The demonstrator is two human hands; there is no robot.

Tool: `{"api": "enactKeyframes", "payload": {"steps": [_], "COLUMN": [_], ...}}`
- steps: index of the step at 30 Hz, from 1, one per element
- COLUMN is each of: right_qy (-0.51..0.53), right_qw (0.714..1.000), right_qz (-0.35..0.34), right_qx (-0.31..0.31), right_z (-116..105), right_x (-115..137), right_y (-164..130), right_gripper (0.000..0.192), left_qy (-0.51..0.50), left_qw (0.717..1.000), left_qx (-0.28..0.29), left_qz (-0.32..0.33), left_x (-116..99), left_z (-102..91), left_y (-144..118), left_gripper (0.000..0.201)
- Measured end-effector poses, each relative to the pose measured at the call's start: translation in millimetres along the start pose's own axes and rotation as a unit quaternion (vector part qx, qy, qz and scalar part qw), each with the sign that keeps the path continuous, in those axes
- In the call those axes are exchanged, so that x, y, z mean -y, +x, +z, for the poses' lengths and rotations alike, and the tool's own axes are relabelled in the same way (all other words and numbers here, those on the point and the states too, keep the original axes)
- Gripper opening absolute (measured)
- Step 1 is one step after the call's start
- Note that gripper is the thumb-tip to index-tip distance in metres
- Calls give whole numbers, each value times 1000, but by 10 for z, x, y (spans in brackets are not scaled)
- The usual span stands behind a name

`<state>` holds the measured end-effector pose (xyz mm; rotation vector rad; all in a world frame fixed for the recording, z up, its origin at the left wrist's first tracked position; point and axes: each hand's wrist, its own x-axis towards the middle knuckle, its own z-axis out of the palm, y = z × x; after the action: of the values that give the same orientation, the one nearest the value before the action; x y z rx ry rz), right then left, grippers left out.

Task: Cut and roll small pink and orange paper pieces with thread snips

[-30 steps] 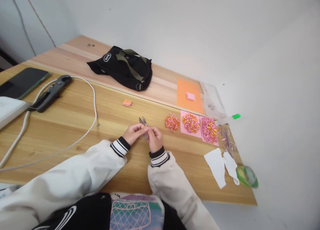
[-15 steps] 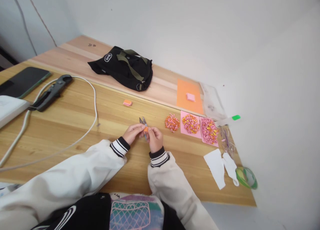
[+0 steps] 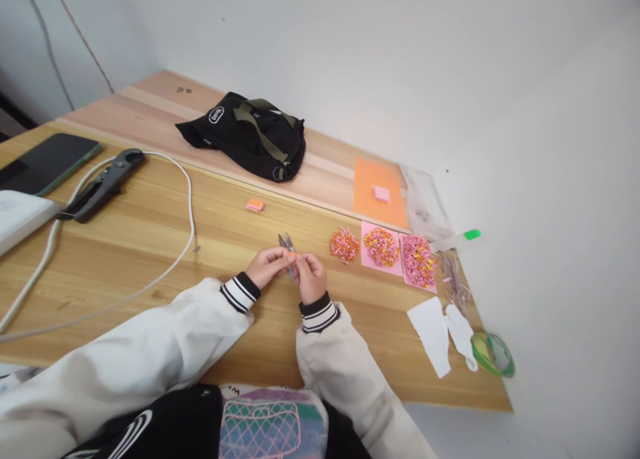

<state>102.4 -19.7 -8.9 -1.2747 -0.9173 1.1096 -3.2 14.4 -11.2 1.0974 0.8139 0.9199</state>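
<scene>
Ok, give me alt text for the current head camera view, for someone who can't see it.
The person's left hand and right hand hold a small orange piece over a scissors-like tool at a wooden table. Three piles of tiny, mostly pink and orange bits lie to the right, two on pink sheets; a black bag lies beyond.

Black bag [image 3: 227, 146], dark phone [image 3: 47, 162], perhaps a white charger [image 3: 23, 220].

A small orange paper piece [image 3: 293, 254], mostly hidden, is pinched from both sides above the counter [image 3: 370, 332]. Beneath it lie snips [image 3: 289, 240], their slender dark blades parted, tips pointing forward, bluish handles partly covered.
</scene>
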Motion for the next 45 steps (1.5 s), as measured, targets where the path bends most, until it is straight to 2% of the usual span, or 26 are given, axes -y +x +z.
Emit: {"api": "enactKeyframes", "payload": {"steps": [7, 16, 20, 31, 38, 45], "right_qy": [-1, -96, -123, -89, -112, -143], "right_qw": [999, 992, 989, 993, 992, 986], "right_qz": [7, -39, -53, -35, -48, -82], "right_qx": [34, 74, 63, 61, 13, 6], "right_z": [-61, -157, -184, -169, -185, -200], "right_x": [4, 52, 46, 50, 25, 13], "right_y": [42, 74, 86, 85, 114, 114], "right_gripper": [32, 29, 23, 20, 22, 21], "left_qy": [23, 55, 83, 154, 99, 53], "left_qw": [999, 995, 995, 986, 994, 997], "left_qx": [41, 75, 59, -18, -41, -54], "left_qz": [-26, -38, -18, 63, 16, -21], "left_x": [-52, -35, -51, -49, -69, -62], "left_z": [-70, -163, -170, -166, -152, -140], "left_y": [23, 57, 55, 45, 56, 64], "left_gripper": [36, 30, 28, 27, 28, 33]}}
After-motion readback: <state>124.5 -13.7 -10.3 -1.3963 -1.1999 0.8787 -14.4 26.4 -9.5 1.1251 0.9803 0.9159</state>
